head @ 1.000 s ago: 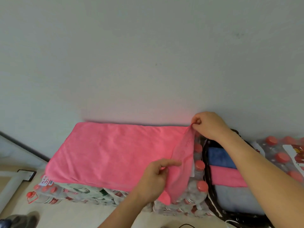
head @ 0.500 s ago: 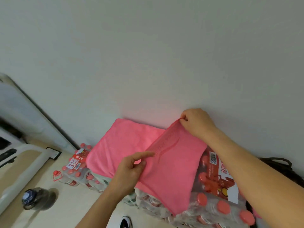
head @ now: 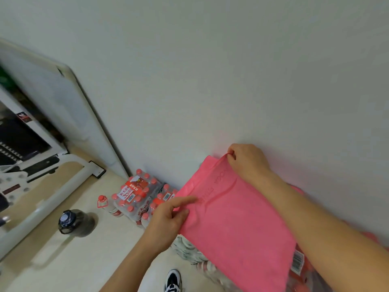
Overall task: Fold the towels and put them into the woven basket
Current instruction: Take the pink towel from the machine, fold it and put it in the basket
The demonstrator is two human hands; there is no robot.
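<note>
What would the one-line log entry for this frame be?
step: folding pink towel | left hand: pinches near edge | right hand: pinches far corner | towel on: bottle packs

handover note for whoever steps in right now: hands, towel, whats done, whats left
Left hand: pinches the near left edge of the pink towel.
Right hand: pinches its far corner, by the wall.
Towel: spread over the shrink-wrapped bottle packs, with its top layer drawn across a lower one.
Done: the first fold looks nearly laid.
Left: line up the edges, fold again, then put it into the woven basket, which is out of view.
</note>
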